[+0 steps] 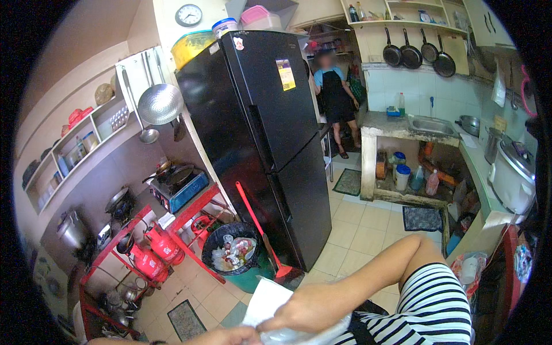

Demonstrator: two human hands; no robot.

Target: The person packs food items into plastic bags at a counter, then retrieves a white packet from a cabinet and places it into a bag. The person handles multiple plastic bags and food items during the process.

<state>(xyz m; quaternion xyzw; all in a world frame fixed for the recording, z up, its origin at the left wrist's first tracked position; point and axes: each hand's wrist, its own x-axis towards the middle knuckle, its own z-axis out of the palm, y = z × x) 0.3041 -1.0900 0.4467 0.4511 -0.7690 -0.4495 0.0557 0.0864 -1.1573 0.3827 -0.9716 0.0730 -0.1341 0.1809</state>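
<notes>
At the bottom of the view, my right hand [297, 309] grips a clear plastic wrapper [297, 335]. A flat white piece [268, 297], paper or tissue, stands out beyond its knuckles. The striped sleeve [435, 293] covers my right upper arm. My left hand [240, 335] comes in from the lower left, its fingers closed at the wrapper's near edge and partly cut off by the frame. Beyond both hands stands a green trash bin [248, 279] with a black liner, filled with plastic waste. A red-handled broom [254, 211] leans between the bin and the black refrigerator [276, 142].
A person [334, 90] in a dark apron stands in the far doorway. Red gas cylinders [148, 261] sit under the red-edged counter with a blue gas stove [185, 194]. A sink [431, 125] and a rice cooker [513, 177] are on the right. Floor mats [186, 319] lie on the tiles.
</notes>
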